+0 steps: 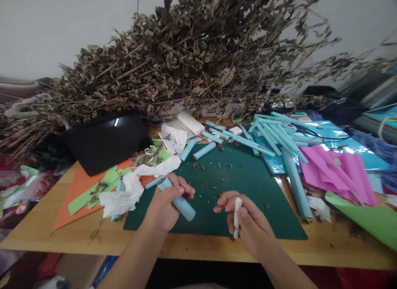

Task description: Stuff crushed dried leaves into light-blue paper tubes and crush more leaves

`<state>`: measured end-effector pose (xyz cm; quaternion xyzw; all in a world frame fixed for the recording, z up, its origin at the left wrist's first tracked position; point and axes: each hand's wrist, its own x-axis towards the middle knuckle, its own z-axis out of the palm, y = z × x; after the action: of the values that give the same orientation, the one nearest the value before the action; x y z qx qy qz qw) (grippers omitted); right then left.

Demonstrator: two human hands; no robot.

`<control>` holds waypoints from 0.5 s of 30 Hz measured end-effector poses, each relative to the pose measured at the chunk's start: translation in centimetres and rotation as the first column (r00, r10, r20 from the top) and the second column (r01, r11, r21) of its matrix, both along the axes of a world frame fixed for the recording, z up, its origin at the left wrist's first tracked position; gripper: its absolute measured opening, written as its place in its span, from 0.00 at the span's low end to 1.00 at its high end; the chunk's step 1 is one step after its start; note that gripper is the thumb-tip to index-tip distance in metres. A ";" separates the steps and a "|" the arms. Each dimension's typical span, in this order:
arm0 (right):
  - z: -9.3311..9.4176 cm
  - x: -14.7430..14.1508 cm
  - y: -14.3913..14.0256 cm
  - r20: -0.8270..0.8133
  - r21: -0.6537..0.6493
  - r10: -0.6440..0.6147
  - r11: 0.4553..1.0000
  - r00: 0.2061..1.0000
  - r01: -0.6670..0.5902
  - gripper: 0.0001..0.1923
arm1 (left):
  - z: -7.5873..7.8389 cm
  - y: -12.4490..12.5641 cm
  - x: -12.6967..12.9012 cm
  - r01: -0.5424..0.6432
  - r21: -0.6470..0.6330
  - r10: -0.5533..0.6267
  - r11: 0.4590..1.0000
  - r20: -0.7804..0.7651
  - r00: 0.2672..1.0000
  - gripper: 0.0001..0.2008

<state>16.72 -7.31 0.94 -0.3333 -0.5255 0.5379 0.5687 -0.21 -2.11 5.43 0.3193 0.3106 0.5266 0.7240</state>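
Observation:
My left hand [166, 204] is closed around a rolled light-blue paper tube [182, 206], which pokes out of the fist toward the right, over the dark green cutting mat [248, 193]. My right hand [245, 220] grips a thin white stick, perhaps a glue pen [236, 216], held roughly upright with its tip near the mat's front edge. The two hands are a short gap apart.
A big heap of dry brown branches [192, 57] fills the back of the wooden table [46, 235]. Several blue paper tubes [273, 133] lie at the back right, pink paper [338, 171] and green paper [369, 222] to the right, crumpled white tissue [124, 196], orange sheet [74, 193] and a black tray [108, 140] to the left.

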 end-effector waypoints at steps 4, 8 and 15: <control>-0.3 0.2 -0.1 -0.031 -0.053 -0.002 0.999 1.000 0.000 0.12 | 0.5 0.5 -0.8 -0.074 -0.052 0.077 0.996 0.063 0.995 0.08; 0.0 0.3 0.1 -0.123 -0.100 0.002 0.995 0.992 -0.015 0.13 | 1.2 0.9 -1.8 -0.151 0.056 0.149 0.987 0.037 0.988 0.08; 0.4 0.1 0.4 -0.289 -0.115 0.016 0.992 0.957 -0.051 0.13 | 0.8 -1.9 0.3 0.321 0.453 0.166 0.832 -0.755 0.635 0.02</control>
<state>16.82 -6.89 1.31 -0.2765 -0.4092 0.6210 0.6087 0.07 -3.98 6.18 0.7191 0.4087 0.3722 0.4212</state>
